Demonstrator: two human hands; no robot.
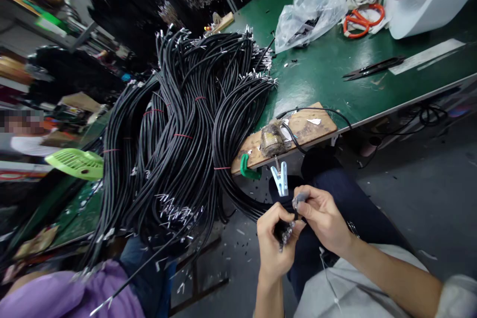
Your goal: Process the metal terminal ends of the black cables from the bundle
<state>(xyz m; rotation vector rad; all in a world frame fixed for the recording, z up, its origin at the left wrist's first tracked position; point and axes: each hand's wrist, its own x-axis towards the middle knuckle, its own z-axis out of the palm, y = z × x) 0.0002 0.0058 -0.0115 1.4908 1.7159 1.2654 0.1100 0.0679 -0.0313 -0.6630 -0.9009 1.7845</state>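
My left hand [278,241] is wrapped around the end of a bundle of black cables [244,203], whose cut ends stick out between thumb and fingers. The bundle curves down to it from the table. Close beside it, my right hand [323,213] is closed in a pinch above the cable ends, with a greyish wrap [300,198] at its fingertips. What those fingers pinch is hidden. Just above both hands, a light blue clothespin [280,179] hangs from a wooden board [311,121] with a taped lump [273,139] on it.
Several tied bundles of black cables [186,104] cover the green table [309,79]. A green clamp [249,168] grips the board's edge. Farther right lie snips [372,68], orange-handled scissors [363,22], a plastic bag [313,10] and a white appliance [432,0]. A person in purple [74,290] sits at left.
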